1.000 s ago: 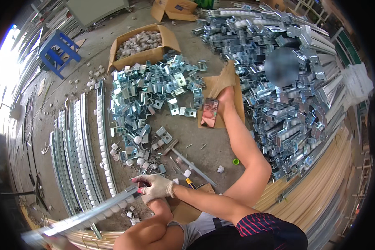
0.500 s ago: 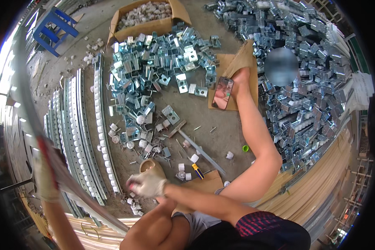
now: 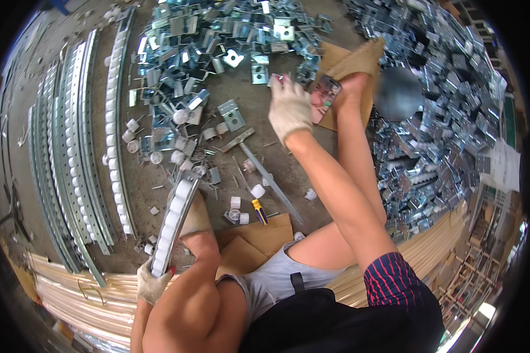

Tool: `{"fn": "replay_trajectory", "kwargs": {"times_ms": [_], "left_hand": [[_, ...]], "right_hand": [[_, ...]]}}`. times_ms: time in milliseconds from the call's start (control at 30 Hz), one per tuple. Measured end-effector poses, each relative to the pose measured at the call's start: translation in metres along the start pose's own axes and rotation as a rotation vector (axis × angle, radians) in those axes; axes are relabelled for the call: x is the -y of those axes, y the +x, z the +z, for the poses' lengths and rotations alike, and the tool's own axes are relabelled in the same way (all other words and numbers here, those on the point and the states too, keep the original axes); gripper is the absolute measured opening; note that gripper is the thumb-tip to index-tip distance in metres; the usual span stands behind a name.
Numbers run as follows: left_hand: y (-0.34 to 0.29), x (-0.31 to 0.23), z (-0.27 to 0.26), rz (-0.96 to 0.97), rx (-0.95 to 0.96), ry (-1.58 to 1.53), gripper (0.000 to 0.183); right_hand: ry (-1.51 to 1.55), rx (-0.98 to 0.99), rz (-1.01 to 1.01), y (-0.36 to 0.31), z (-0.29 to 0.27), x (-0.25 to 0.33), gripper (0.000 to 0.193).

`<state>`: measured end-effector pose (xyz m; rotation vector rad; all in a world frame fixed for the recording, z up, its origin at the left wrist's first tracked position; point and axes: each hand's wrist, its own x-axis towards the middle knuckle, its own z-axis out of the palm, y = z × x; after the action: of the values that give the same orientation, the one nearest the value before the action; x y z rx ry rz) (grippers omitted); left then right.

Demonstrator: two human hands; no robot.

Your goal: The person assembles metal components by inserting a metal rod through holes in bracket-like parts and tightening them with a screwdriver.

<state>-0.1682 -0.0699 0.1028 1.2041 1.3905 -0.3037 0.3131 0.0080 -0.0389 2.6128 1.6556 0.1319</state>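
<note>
In my left hand (image 3: pixel 152 281), gloved in off-white with red at the fingers, is one end of a metal roller track (image 3: pixel 175 226) lined with white rollers. The track slants away beside my bent leg, its far end over my left foot. My right hand (image 3: pixel 290 109), in a similar glove, reaches to the near edge of the heap of metal brackets (image 3: pixel 176 53). Its bent fingers cover a loose bracket (image 3: pixel 273 80), so I cannot make out a grip. Just right of that hand lies a phone (image 3: pixel 324 97), partly covered by it.
Several roller tracks (image 3: pixel 76 147) lie side by side at left. A hammer (image 3: pixel 265 173), a yellow-and-blue screwdriver (image 3: pixel 259 212), loose white rollers (image 3: pixel 235 203) and pins are on the floor. Another large bracket pile (image 3: pixel 430 135) spreads at right; cardboard (image 3: pixel 253 244) lies near my legs.
My right hand has moved from near my left foot out to the brackets beside the phone. The track in my left hand has swung inward from the far left. My view has tilted nearer.
</note>
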Motion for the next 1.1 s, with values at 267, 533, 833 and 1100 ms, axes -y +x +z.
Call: {"fn": "replay_trajectory", "kwargs": {"times_ms": [267, 533, 833, 1100], "left_hand": [[-0.016, 0.027, 0.048, -0.107, 0.203, -0.033, 0.027], [0.001, 0.034, 0.026, -0.092, 0.158, 0.029, 0.032], [0.050, 0.033, -0.013, 0.001, -0.022, 0.188, 0.038], [0.099, -0.057, 0.002, 0.335, -0.175, 0.466, 0.056]], "right_hand": [[0.076, 0.223, 0.164, 0.038, 0.019, 0.009, 0.041], [0.682, 0.107, 0.352, -0.033, -0.045, 0.028, 0.047], [1.587, 0.348, 0.491, -0.132, -0.047, 0.118, 0.034], [1.816, 0.355, 0.650, -0.150, -0.011, 0.147, 0.038]]}}
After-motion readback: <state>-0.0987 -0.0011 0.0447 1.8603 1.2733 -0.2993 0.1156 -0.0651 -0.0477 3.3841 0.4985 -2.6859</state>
